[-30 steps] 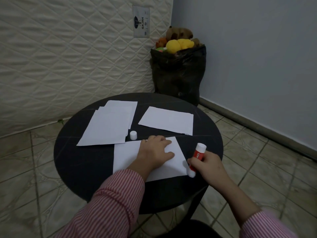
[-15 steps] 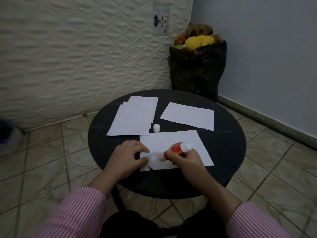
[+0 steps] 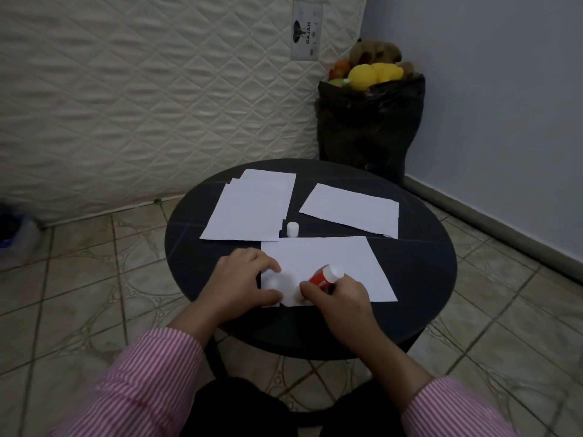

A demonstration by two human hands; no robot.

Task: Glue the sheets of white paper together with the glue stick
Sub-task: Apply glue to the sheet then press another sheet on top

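On the round black worktop [image 3: 426, 279] sit a paper stack [image 3: 249, 209], a far sheet [image 3: 350, 209] and a near sheet [image 3: 331, 263], left hand [image 3: 239, 285] pressing its corner flat, right hand [image 3: 340, 298] grip closed around the glue stick [image 3: 325, 275] tilted onto it, cap [image 3: 292, 229] just beside the stack.

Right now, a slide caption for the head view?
Right hand rubs glue stick on near sheet; left hand pins it.

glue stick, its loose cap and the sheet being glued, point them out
glue stick [image 3: 325, 275], head view, on its red body just above the right hand
cap [image 3: 292, 229], head view, on its white side
sheet being glued [image 3: 331, 257], head view, on its bare middle
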